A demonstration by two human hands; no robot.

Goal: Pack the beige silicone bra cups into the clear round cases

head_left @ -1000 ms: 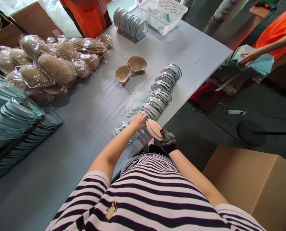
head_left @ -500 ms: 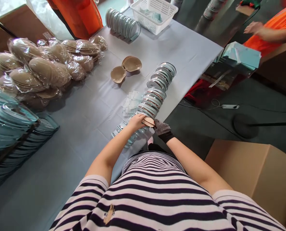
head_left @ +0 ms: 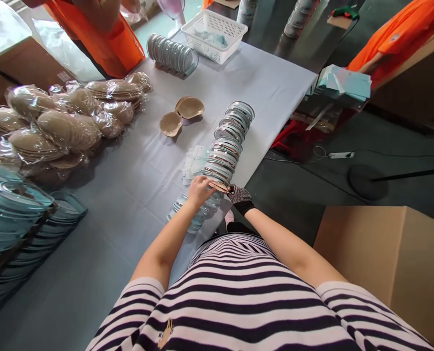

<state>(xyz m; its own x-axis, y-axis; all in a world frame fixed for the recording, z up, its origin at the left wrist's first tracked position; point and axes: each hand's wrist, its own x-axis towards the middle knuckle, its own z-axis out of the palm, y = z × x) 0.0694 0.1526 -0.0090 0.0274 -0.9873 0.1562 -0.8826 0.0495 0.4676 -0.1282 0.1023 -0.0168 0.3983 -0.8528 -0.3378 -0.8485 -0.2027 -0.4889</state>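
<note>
Between my hands is a thin beige disc (head_left: 220,186), seen almost edge-on. My bare left hand (head_left: 198,192) pinches its left end. My right hand (head_left: 240,198), in a dark dotted glove, grips its right end. Just beyond them a row of round, shiny-rimmed glass pieces (head_left: 222,158) stands on edge along the table side. More clear round pieces (head_left: 198,217) lie below my left hand and are partly covered by it. Small white packets (head_left: 193,163) are spread to the left of the row.
Beige pads (head_left: 189,107) lie mid-table; plastic-wrapped stacks (head_left: 69,129) pile up at left. Glass pieces (head_left: 10,209) stand in a rack nearer me. At the back are a white basket (head_left: 219,48) and another glass row (head_left: 171,54). A cardboard box (head_left: 363,253) stands right. Two people wear orange.
The beige disc has turned from showing its face to nearly edge-on. My left fingers have shifted along it. My view has swung slightly, and the person at right has lowered an arm.
</note>
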